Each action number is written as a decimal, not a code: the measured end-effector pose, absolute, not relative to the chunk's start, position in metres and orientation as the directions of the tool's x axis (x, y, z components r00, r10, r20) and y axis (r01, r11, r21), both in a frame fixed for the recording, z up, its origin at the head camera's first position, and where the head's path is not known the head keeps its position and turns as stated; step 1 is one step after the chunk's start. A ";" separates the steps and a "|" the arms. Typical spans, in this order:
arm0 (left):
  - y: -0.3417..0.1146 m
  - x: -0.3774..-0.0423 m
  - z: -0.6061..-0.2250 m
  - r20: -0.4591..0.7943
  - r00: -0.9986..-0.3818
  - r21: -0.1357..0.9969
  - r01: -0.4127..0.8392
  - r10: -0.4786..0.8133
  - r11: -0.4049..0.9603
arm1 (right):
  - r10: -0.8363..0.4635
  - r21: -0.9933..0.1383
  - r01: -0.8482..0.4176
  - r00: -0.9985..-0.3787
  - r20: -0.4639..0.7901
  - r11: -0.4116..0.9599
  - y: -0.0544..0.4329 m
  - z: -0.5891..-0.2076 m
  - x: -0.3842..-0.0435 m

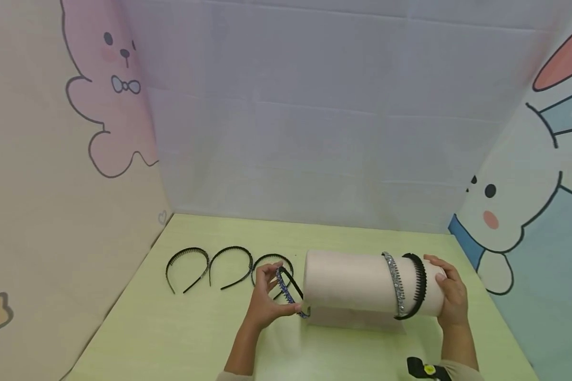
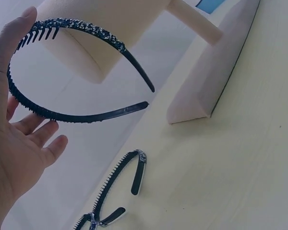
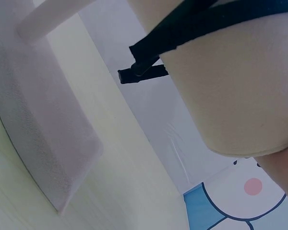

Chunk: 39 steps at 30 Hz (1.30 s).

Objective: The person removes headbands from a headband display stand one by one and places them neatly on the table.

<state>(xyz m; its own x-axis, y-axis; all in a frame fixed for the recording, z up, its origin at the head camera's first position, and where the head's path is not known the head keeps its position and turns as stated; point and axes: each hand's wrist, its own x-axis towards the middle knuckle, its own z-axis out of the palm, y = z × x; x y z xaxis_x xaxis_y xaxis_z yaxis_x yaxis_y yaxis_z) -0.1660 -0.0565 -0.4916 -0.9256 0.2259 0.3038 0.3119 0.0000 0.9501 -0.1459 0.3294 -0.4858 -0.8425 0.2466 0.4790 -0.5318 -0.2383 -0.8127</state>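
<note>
My left hand [image 1: 266, 304] holds a headband [image 1: 286, 290] with blue sparkly trim between thumb and fingers, beside the left end of a padded cream cylinder [image 1: 348, 280]. In the left wrist view, this toothed headband [image 2: 86, 27] has its two tips pointing away from the palm, near the cylinder's end. My right hand [image 1: 453, 293] grips the cylinder's right end, thumb on the front and fingers over the top. Round the cylinder near that hand sit a silver glittery headband [image 1: 395, 280] and a black toothed headband [image 1: 421, 286].
On the pale green table [image 1: 171, 338] lie a left headband [image 1: 190, 248], a middle headband [image 1: 234, 247] and a third headband [image 1: 270, 256] partly behind my left hand. The cylinder stands on a post [image 2: 197, 21] over a pale base [image 2: 201, 86]. Printed cloth walls surround the table.
</note>
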 end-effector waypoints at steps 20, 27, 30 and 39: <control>-0.061 -0.146 -0.511 0.454 -0.887 0.891 0.452 -0.085 0.035 | 0.234 -0.804 -0.543 -0.837 0.494 -0.243 0.330 -0.489 -0.148; -0.061 -0.144 -0.516 0.558 -0.803 0.828 0.526 -0.210 0.192 | 0.236 -0.803 -0.543 -0.837 0.494 -0.246 0.330 -0.489 -0.148; -0.062 -0.146 -0.518 0.592 -0.769 0.804 0.541 -0.240 0.248 | 0.235 -0.795 -0.550 -0.833 0.501 -0.256 0.330 -0.488 -0.148; -0.076 -0.163 -0.557 0.617 -0.716 0.779 0.497 -0.326 0.382 | 0.246 -0.805 -0.543 -0.836 0.490 -0.240 0.329 -0.488 -0.147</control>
